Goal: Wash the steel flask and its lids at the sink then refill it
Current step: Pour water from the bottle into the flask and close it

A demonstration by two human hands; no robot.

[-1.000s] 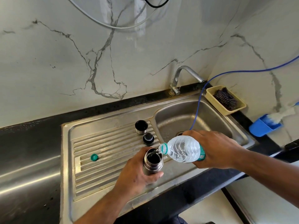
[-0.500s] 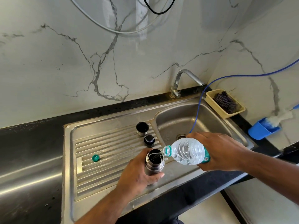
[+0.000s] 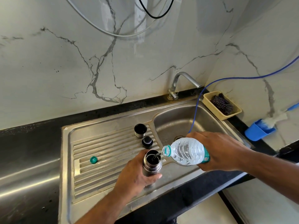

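At the drainboard point(image 3: 105, 147) — steel flask point(image 3: 152, 167) upright, uncapped | left grip point(image 3: 135, 173) clamped round it | right grip point(image 3: 221, 152) clamped round tilted bottle point(image 3: 186, 151)

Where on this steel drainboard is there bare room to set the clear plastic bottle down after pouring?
The ribbed steel drainboard is bare between the small green bottle cap and the left hand gripping the steel flask, and behind the cap. It is crowded beside the basin, where the steel cup lid and black round stopper stand close behind the flask.
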